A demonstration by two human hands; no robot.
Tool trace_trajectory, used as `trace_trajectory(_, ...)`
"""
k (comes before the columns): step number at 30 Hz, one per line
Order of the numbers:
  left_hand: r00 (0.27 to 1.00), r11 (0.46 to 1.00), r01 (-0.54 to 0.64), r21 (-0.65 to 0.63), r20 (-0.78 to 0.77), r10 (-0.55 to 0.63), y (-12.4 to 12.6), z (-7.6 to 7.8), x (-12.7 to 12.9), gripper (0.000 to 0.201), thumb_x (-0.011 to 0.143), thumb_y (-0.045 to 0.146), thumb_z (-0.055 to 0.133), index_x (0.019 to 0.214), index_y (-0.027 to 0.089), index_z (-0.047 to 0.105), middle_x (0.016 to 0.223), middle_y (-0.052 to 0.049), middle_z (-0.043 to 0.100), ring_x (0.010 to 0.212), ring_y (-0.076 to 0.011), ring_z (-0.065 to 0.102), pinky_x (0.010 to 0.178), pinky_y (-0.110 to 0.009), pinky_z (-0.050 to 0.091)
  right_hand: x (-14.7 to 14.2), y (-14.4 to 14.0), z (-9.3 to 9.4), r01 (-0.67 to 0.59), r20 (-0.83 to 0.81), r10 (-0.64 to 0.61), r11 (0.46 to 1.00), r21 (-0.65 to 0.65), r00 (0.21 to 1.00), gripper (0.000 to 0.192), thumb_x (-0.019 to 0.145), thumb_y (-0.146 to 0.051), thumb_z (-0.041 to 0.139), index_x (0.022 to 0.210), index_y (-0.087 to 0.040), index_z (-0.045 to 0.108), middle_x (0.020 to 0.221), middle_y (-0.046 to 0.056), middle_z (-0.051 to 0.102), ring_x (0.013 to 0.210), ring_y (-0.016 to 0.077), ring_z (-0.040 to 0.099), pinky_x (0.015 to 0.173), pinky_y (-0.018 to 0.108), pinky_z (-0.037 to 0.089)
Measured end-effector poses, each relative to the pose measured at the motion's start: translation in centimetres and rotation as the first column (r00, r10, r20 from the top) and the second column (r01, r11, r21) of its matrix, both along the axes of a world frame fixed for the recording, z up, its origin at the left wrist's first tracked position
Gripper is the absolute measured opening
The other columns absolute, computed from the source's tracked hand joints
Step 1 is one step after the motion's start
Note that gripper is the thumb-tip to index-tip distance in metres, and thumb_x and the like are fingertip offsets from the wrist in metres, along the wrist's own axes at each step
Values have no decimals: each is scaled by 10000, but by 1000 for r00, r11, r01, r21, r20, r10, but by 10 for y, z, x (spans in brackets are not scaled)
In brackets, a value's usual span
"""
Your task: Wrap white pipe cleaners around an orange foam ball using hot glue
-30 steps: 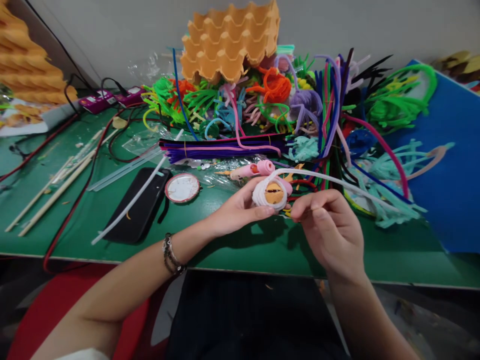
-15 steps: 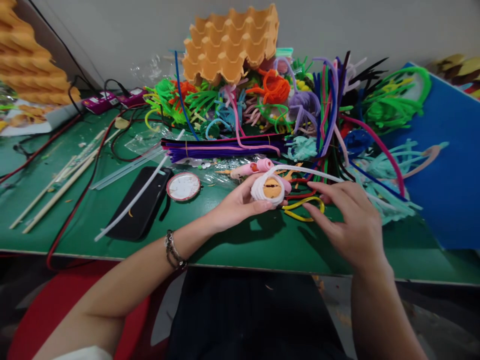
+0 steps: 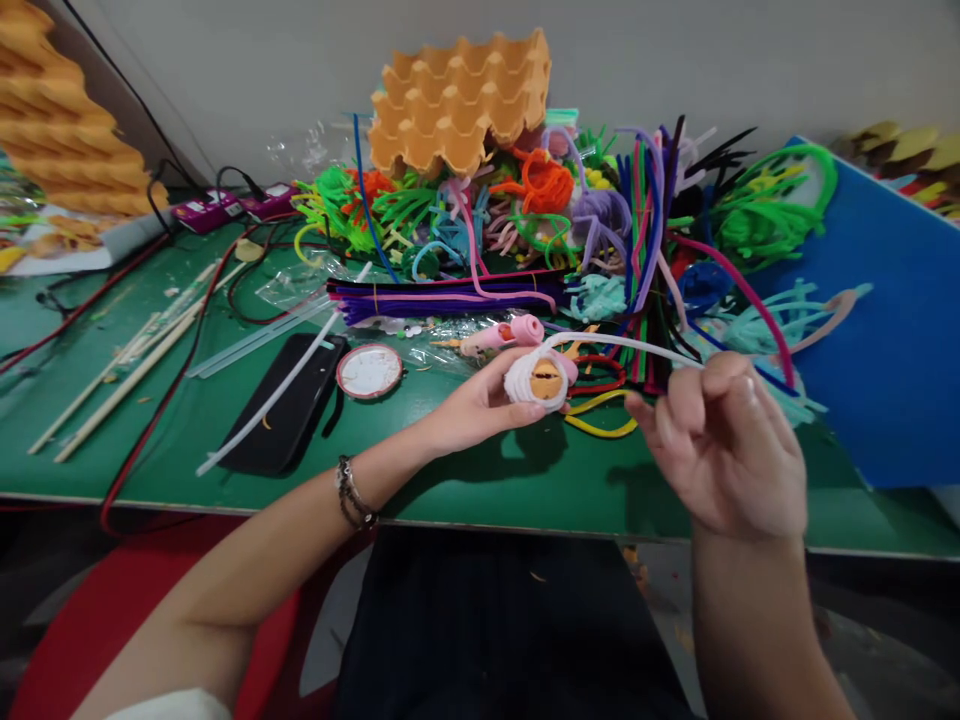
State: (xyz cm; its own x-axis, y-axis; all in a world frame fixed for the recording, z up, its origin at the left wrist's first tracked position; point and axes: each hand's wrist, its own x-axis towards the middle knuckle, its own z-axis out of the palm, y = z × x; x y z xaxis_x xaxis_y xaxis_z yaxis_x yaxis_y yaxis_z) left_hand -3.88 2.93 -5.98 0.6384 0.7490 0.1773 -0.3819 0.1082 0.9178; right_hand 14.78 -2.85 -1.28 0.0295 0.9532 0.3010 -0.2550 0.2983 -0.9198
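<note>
My left hand (image 3: 472,405) holds a small round ball (image 3: 540,380) wrapped in white pipe cleaner, its orange core showing at the front. The free end of the white pipe cleaner (image 3: 626,345) runs from the ball to the right. My right hand (image 3: 724,450) pinches that strand between thumb and fingers, lifted a little above the green table (image 3: 465,480). A yellow pipe cleaner loop (image 3: 600,420) lies on the table between my two hands.
A big heap of coloured pipe cleaners (image 3: 592,220) fills the back of the table under an orange egg tray (image 3: 461,100). A black phone (image 3: 281,405), a round lid (image 3: 368,371), wooden sticks (image 3: 120,375), cables and a blue board (image 3: 892,330) lie around.
My right hand slid from beside the ball out to the right along the white strand, then lifted and closed on it. My left hand kept the ball nearly still.
</note>
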Motion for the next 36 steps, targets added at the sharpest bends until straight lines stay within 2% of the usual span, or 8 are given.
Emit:
trace_trajectory(3,1000,1000,-9,-3,-16,9,1,-1,-1,530,695,302,711,1160,177,490,1149,-104,599,961,-218,631,866,-334,471,0,-2,-2,2,304,-4,1000,6,953,136,877,-285,461,756,-246,510,453,-97,343,311,51,280,347,186,328)
trace_trajectory(8,999,1000,-25,2,-36,25,1,-1,0,548,677,321,722,1156,179,496,1183,-104,588,1027,-234,602,885,-337,462,4,2,-12,63,875,-319,946,319,363,216,788,-295,573,980,-198,590,702,18,552,632,150,534,569,274,429)
trace_trajectory(10,999,1000,-27,-9,-45,26,1,0,0,556,677,321,720,1165,177,494,1178,-107,589,1027,-237,601,892,-349,457,4,5,-15,63,883,-382,923,380,273,176,820,-306,532,921,-188,615,718,39,584,661,168,552,602,293,429)
trace_trajectory(13,998,999,-24,-38,-58,22,0,0,-1,588,666,323,728,1179,172,485,1129,-104,609,980,-226,617,880,-354,461,2,7,-16,183,819,-421,907,380,388,165,840,-265,504,714,-202,589,640,14,583,587,138,545,553,264,421)
trace_trajectory(19,998,999,-20,-50,-56,18,0,0,-1,593,657,320,735,1176,176,487,1137,-108,606,979,-227,617,847,-337,477,-7,6,-9,80,186,-92,994,70,978,281,870,-357,439,624,-224,413,786,-1,613,737,139,627,737,321,512)
trace_trajectory(24,999,1000,-5,-18,-50,4,1,-1,0,584,669,327,728,1174,169,481,1136,-116,608,945,-219,634,840,-336,478,-11,1,-7,-62,163,70,997,-49,984,280,900,-341,384,643,-231,397,426,-101,284,295,55,239,334,187,347)
trace_trajectory(30,998,1000,-23,0,-66,23,1,0,0,572,666,339,727,1154,166,485,1187,-117,577,1023,-227,593,856,-323,466,-5,4,-14,95,732,-133,991,94,668,73,790,-173,542,845,-198,583,740,4,580,666,113,581,626,246,509)
trace_trajectory(36,996,999,-41,-9,-80,40,1,0,0,580,648,346,741,1134,165,482,1119,-98,599,1000,-211,596,847,-308,465,12,5,-14,-15,741,-60,995,94,669,192,788,-193,572,975,-208,614,1186,92,522,801,140,652,739,306,556)
